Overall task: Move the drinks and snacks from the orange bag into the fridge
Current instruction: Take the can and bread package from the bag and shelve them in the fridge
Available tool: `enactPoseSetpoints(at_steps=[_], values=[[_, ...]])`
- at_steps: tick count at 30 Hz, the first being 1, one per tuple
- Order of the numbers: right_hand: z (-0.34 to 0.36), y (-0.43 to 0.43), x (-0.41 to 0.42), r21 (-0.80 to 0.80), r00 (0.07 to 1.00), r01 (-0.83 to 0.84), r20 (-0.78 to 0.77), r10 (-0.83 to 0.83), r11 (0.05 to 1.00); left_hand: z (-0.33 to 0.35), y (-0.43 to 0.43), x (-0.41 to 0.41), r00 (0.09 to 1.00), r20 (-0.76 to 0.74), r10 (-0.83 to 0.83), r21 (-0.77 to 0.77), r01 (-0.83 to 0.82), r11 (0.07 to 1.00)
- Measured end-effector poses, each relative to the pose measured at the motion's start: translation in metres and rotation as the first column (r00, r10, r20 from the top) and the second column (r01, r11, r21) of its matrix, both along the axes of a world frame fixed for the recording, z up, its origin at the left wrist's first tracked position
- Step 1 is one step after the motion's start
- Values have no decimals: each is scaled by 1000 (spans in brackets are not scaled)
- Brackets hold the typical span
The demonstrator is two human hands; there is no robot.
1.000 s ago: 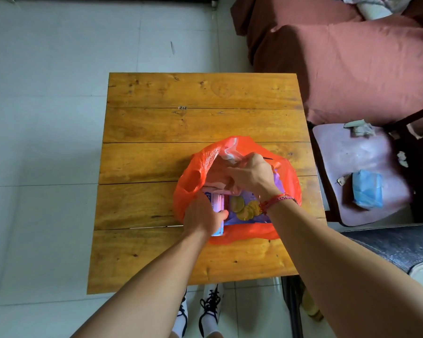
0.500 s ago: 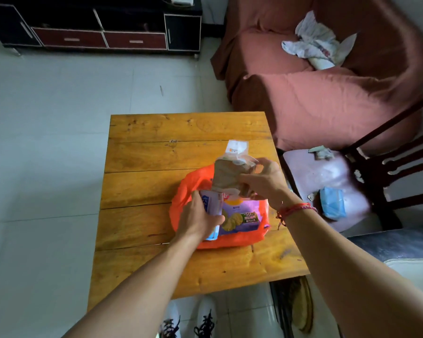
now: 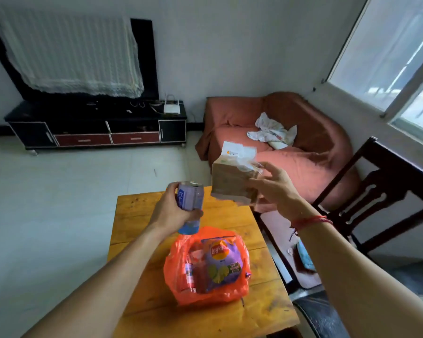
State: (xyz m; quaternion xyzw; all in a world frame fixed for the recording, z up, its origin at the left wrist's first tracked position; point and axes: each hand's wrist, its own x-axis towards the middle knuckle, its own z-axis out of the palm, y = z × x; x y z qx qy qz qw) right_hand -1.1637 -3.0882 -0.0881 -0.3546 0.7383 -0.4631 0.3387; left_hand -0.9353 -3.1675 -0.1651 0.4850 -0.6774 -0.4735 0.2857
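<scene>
Head camera: nearest me, the orange bag (image 3: 181, 292) sits on the near half of the table (image 3: 142, 215), with a chips packet (image 3: 220, 262) lying in its open mouth. Over the table's far edge, my left hand (image 3: 171, 212) is wrapped round a blue can (image 3: 190, 197), lifted clear. Past the table's far right corner, my right hand (image 3: 277, 189) grips a bread packet (image 3: 231, 182), in front of the sofa (image 3: 308, 164).

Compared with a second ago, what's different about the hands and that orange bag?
Both hands rose out of the orange bag. The left hand lifted the blue can it already gripped clear above the table; the right hand pulled out the bread packet and raised it. The bag stayed on the table, with the chips packet still inside.
</scene>
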Motion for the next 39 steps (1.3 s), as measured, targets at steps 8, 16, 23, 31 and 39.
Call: enactPoseSetpoints(at_steps=[8,16,23,31,39], values=[[102,24,7,-187,993,-114,-11,114,976,128,-9,30,973,-218,-68,-169,31,985],[172,36,15,-363,989,-137,-8,144,922,230,-5,58,940,-314,-135,-328,26,944],[212,40,22,-466,983,-175,-25,184,867,276,7,78,927,-340,-159,-405,9,914],[227,35,28,-516,963,-237,-13,269,823,295,11,91,931,-334,-148,-421,-6,907],[225,30,30,-505,942,-302,-29,334,809,295,15,96,943,-307,-124,-460,-33,887]])
